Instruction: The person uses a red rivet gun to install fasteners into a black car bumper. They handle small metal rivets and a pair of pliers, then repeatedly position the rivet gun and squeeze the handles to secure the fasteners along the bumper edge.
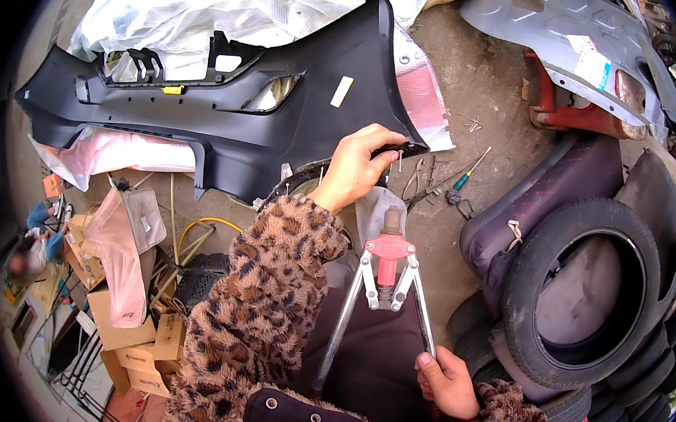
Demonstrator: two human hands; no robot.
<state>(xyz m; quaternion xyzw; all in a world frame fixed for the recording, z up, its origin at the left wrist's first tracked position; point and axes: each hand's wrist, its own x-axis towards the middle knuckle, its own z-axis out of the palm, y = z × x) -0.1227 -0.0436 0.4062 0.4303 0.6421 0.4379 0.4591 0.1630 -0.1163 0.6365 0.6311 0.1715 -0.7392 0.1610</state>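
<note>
My left hand [354,168] grips the right lower corner of a black plastic bumper [169,124], where a small silver rivet [399,159] sticks out by my fingers. My right hand [448,381] is closed on one handle of a long-armed red and silver hand riveter [389,252], which stands with its nose upward below the bumper's corner. The other handle reaches down beside my left forearm; its lower end rests low near my lap. A green-handled screwdriver [461,182] and scattered small tools lie on the ground to the right of my left hand.
White wrapping [154,10] lies behind the bumper. At right are a grey panel [547,28], red part [571,115], dark padded piece [499,209] and stacked tyres [524,292]. Cardboard boxes [124,313] and cables crowd the left, where a person [38,241] in blue is partly visible.
</note>
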